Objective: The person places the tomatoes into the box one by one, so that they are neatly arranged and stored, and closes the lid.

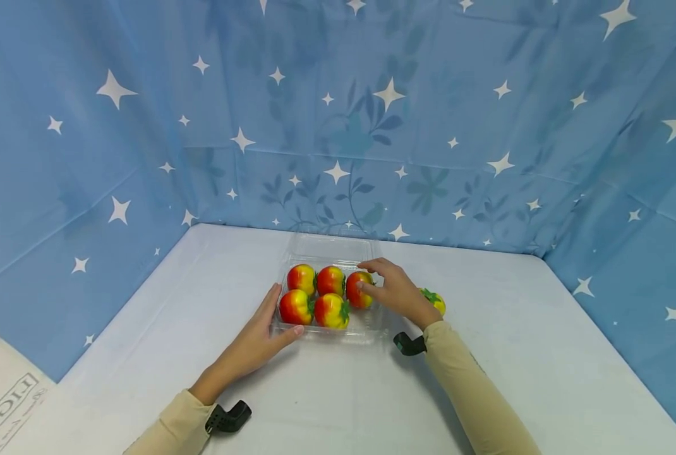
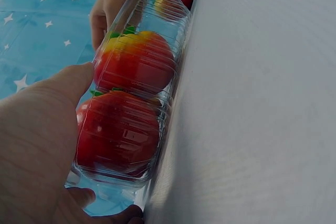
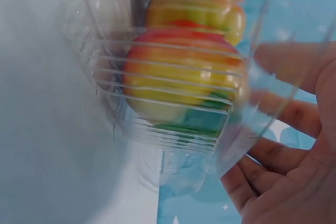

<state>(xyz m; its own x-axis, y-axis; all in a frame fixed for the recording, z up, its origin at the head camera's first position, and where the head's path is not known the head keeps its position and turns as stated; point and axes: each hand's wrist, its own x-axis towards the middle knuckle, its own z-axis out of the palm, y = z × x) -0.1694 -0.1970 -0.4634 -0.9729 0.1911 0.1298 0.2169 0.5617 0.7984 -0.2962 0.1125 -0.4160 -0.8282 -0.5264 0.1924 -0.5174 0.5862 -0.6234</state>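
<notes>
A clear plastic box [image 1: 366,327] holds several red-and-yellow toy fruits with green leafy tops. Three fruits stand in the back row and two in front, at the left [image 1: 296,307] and the middle [image 1: 331,311]. My left hand [image 1: 258,341] holds the box's front left corner, thumb on the front wall and fingers along the left side. Over the back right fruit [image 1: 359,290] hovers my right hand [image 1: 395,289], thumb and fingers spread. The right wrist view shows that hand [image 3: 294,129] beyond the clear plastic, with nothing pinched.
Another toy fruit [image 1: 437,302] lies on the white table [image 1: 543,354] right of the box, partly hidden by the right wrist. The box's clear lid [image 1: 332,245] stands open at the back. A blue star-patterned curtain [image 1: 338,126] encloses the table's back and sides.
</notes>
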